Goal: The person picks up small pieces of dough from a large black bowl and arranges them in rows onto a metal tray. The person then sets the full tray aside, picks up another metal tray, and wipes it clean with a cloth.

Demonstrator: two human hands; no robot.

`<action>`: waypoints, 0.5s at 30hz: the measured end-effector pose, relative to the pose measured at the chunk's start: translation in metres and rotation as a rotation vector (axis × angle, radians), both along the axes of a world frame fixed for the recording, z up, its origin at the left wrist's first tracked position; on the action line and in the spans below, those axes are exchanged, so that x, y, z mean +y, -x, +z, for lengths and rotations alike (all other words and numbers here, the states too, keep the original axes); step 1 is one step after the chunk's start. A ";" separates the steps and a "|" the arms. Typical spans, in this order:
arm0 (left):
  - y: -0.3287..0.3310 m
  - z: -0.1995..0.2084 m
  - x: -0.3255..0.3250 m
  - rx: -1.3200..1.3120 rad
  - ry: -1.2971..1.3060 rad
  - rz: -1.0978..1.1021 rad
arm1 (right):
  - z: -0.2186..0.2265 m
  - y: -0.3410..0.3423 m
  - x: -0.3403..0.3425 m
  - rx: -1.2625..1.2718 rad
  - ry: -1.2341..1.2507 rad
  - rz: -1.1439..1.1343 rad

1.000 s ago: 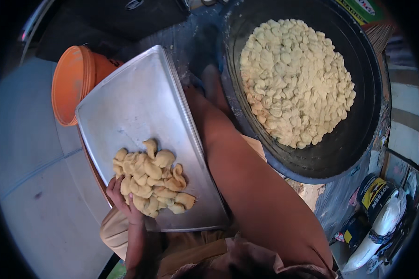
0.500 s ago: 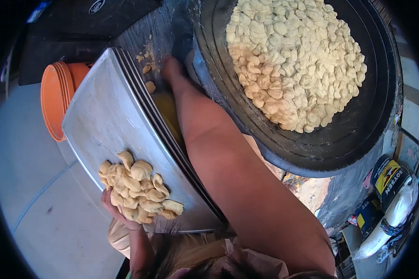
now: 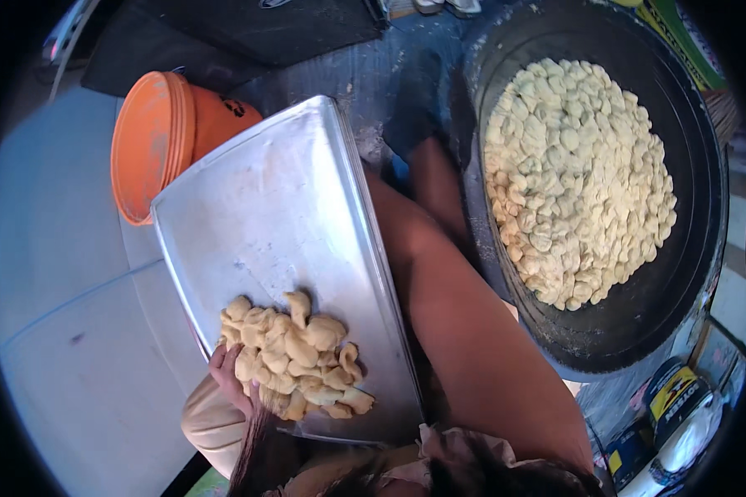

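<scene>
A pile of tan, lumpy, curled pieces that look like dough [image 3: 294, 352] lies on the near end of a metal tray [image 3: 253, 215]. The tray looks like the top one of a thin stack and leans across my lap. Against the left side of the pile rests my left hand [image 3: 230, 379], fingers extended and touching the pieces. My right arm stretches forward beside the tray's right edge, with its hand hidden behind the tray. To the right, a large round black basin [image 3: 638, 311] holds a big heap of pale floury pieces [image 3: 584, 182].
An orange bucket [image 3: 153, 149] stands beyond the tray's far left corner. Dark panels [image 3: 224, 37] are at the back. A dark-covered foot [image 3: 414, 108] is between tray and basin. Dark cans [image 3: 675, 398] and a white plastic bag [image 3: 692, 439] lie at lower right.
The view has shifted, so tray, bucket and basin sit farther right. My right hand, earlier seen low beside the tray near loose pieces on the floor, is now hidden. My left hand stays at the pile.
</scene>
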State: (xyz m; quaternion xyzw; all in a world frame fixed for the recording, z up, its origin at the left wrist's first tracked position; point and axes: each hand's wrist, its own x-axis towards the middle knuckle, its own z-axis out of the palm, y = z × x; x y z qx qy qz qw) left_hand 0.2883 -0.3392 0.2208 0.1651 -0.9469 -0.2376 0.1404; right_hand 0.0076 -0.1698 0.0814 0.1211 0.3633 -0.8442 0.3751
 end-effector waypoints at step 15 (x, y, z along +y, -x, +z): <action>0.018 0.010 -0.001 0.047 -0.299 -0.081 | -0.048 0.042 0.051 0.678 -0.702 -0.212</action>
